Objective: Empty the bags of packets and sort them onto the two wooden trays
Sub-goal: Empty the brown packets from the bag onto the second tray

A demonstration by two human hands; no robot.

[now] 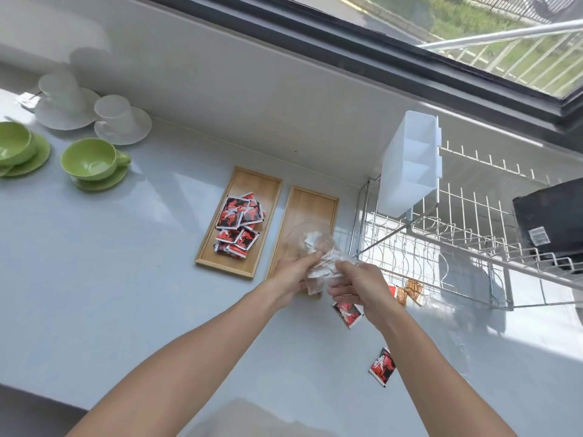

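Two wooden trays lie side by side on the white counter. The left tray point(269, 190) holds a heap of several red-and-black packets point(239, 227). The right tray point(312, 206) shows bare wood. Over its near end, my left hand point(291, 272) and my right hand point(359, 287) both grip a crumpled clear plastic bag point(318, 247); what it contains is blurred. Two loose red-and-black packets point(347, 312) point(382, 367) lie on the counter near my right wrist. Brown packets point(410, 291) rest inside another clear bag point(441, 305) to the right.
A wire dish rack point(457, 241) stands at the right with a white plastic caddy point(410, 162) and a dark board point(552, 216). Green cups point(91, 159) and white cups point(115, 116) on saucers sit at the left. A window runs along the back.
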